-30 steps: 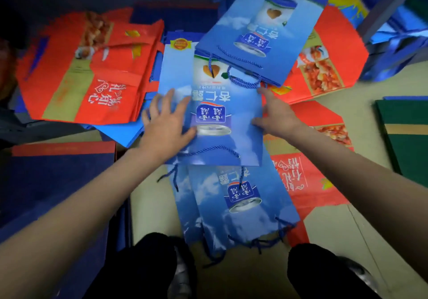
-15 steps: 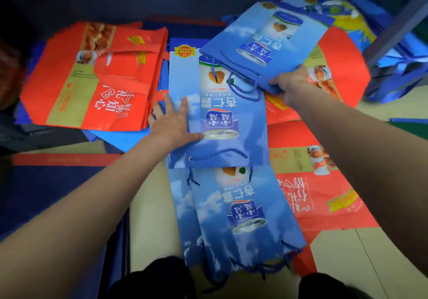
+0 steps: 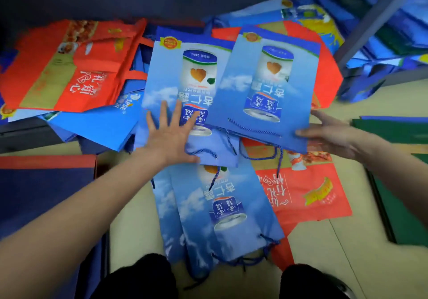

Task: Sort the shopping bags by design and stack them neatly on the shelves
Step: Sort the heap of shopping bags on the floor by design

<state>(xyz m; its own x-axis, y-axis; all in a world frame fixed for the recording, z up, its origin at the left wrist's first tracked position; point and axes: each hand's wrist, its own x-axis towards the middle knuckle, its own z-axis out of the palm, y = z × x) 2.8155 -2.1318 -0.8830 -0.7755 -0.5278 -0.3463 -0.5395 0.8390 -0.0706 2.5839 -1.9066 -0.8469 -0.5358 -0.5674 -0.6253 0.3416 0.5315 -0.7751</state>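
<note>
Light-blue shopping bags printed with a drink can lie on the floor among red ones. My left hand (image 3: 171, 131) presses flat, fingers spread, on one blue can bag (image 3: 183, 78). My right hand (image 3: 328, 134) pinches the lower right corner of a second blue can bag (image 3: 266, 85), which overlaps the first and tilts right. More bags of this design form a loose stack (image 3: 220, 210) in front of my knees, rope handles toward me.
Red bags (image 3: 69, 71) are piled at the left, and another red bag (image 3: 310, 196) lies right of the stack. Green flat bags (image 3: 405, 182) sit far right, dark navy ones (image 3: 37, 194) at left. A grey shelf post (image 3: 375, 22) and blue bags stand at the upper right.
My right hand has pulled the second blue bag down from the far pile toward me, over the first. The left hand stays pressed on the first bag.
</note>
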